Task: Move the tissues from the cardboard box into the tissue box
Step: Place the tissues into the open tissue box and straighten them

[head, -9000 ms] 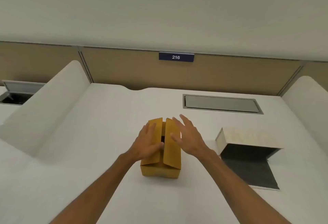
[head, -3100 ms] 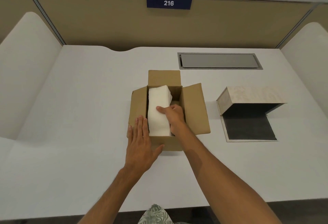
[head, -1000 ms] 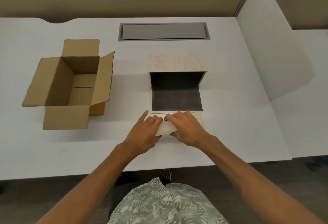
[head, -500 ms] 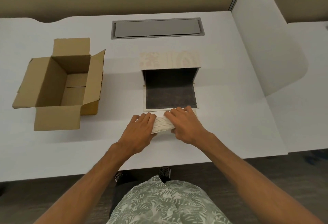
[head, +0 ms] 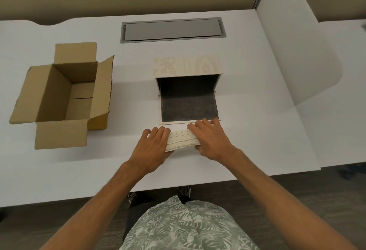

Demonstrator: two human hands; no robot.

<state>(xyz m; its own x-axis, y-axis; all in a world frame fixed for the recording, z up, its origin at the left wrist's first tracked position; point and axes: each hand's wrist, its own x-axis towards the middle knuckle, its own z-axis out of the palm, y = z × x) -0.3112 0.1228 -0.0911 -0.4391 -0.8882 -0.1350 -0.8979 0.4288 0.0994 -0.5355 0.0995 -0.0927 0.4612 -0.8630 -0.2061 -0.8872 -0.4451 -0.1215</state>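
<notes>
Brown cardboard box; cream tissues; pale, perhaps leaf-patterned tissue box, dark grey lining.

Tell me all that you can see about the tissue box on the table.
The tissue box is pale with a faint leaf-like pattern and stands open on the white table. Its inside looks dark grey, and it holds nothing. A dark-lined flap lies flat toward the person. The right hand reaches the flap's near edge; the tissues lie just before it.

Tissue stack is gripped by left hand and right hand, just before tissue box; cardboard box is left of it.
</notes>
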